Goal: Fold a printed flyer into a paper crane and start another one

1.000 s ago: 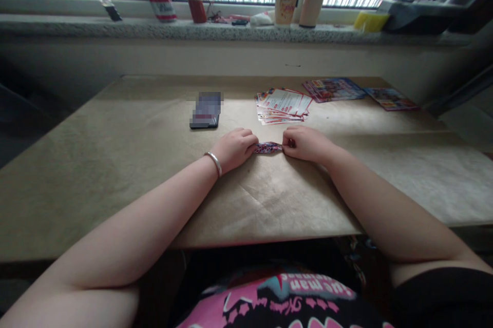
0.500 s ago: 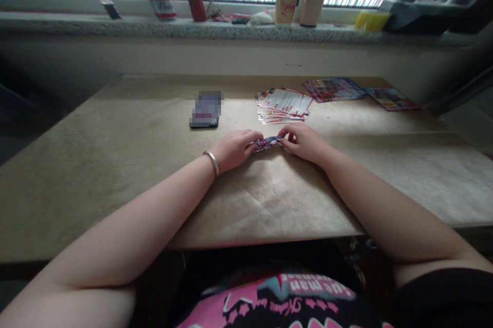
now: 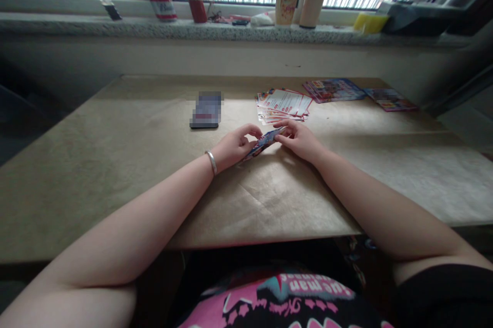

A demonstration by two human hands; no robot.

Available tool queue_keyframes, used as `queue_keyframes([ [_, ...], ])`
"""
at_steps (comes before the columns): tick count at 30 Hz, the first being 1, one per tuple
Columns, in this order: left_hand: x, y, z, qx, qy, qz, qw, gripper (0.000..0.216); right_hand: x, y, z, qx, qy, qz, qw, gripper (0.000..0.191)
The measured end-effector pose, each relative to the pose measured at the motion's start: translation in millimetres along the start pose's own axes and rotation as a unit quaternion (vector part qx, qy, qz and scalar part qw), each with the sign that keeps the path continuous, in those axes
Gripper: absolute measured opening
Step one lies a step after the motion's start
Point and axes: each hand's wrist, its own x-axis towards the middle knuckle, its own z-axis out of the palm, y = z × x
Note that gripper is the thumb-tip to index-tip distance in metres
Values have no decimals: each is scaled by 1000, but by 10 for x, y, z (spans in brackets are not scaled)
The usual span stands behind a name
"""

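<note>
A small folded colourful paper strip (image 3: 264, 143) is held between both my hands just above the paper-covered table (image 3: 115, 164). My left hand (image 3: 233, 147), with a silver bracelet at the wrist, pinches the strip's near end. My right hand (image 3: 298, 138) pinches its far end, which is tilted up. Both hands have their fingers curled round the strip.
A dark phone (image 3: 206, 110) lies behind my left hand. A fanned stack of flyers (image 3: 283, 105) sits right behind my hands, with two more leaflets (image 3: 333, 89) (image 3: 391, 99) further right. The windowsill (image 3: 231, 30) holds a can, a jar, a cup and a yellow sponge.
The strip lay flat on the table between my hands; now both hands have lifted it and tilted its right end up and away from me.
</note>
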Motion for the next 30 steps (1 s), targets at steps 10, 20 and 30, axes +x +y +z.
queue_keyframes([
  [10,19,-36,-23,175,12,103,979,20,-13,13,-17,-154,-7,-54,987,15],
  [20,117,-227,-81,252,14,239,938,20,11,56,40,-180,22,-160,970,16],
  [30,109,-227,-74,242,-17,243,939,23,16,37,52,-212,15,-246,946,14],
])
